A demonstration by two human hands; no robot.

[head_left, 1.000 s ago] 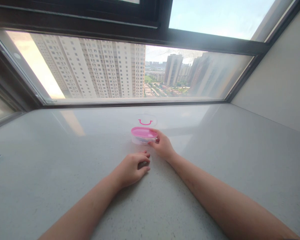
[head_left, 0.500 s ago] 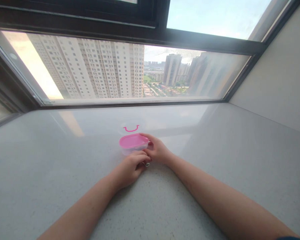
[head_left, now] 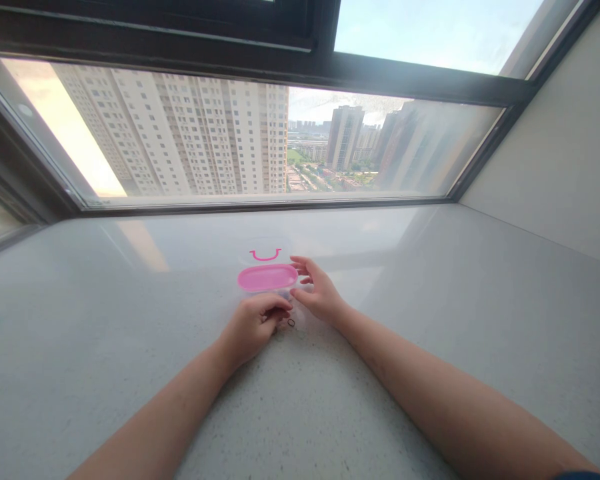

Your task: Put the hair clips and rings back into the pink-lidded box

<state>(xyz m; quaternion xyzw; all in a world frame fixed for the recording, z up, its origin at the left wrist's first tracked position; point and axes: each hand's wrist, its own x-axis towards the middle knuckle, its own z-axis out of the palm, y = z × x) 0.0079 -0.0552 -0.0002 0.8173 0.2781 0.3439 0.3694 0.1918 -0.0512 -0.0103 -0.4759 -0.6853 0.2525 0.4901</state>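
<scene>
Curling its fingers beside a small dark ring (head_left: 291, 323), the left hand (head_left: 247, 328) may or may not be pinching something, I cannot tell which, while the right hand (head_left: 323, 293) stands open, its fingers spread about the right end of a pink-topped box (head_left: 267, 278). The box sits on the counter (head_left: 300, 407) just past the left hand, with a curved pink strip (head_left: 265, 257) behind it, toward the window (head_left: 205, 140). The step seems to be fingering the ring; securing it calls for a precise fingertip pinch.
</scene>
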